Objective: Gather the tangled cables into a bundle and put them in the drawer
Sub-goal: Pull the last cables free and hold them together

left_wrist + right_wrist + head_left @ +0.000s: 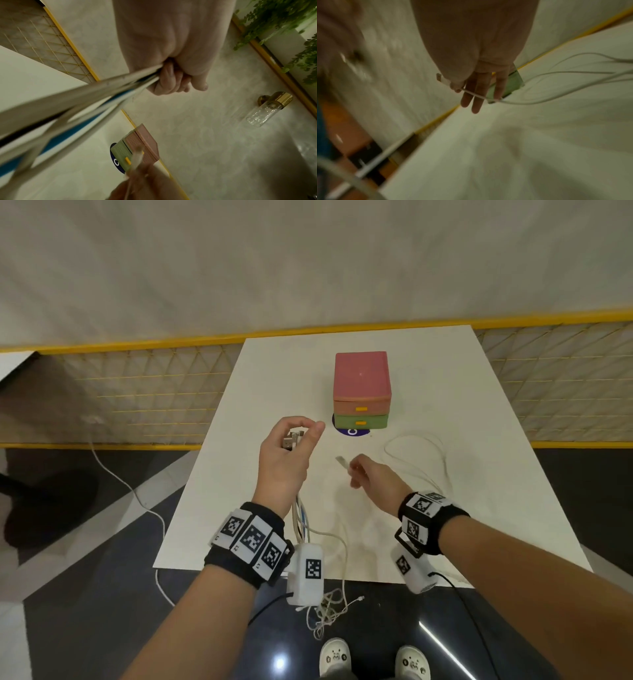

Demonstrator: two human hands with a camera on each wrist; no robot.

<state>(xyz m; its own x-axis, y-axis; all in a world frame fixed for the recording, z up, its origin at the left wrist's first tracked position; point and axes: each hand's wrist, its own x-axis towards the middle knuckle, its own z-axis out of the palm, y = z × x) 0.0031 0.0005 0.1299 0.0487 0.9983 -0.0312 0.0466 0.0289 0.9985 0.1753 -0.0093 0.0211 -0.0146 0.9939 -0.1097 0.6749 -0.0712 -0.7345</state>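
Cables [301,522] trail off the table's near edge [239,570]; left fingers [310,436] clench them, right fingers [356,470] pinch one plug [342,462].

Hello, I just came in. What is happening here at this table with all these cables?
A person is collecting cables at a white table. The left hand grips a bunch of cables by their plug ends; the rest hangs down over the near table edge. The right hand pinches the plug end of another white cable, which lies looped on the table. The small drawer unit behind has both drawers closed.
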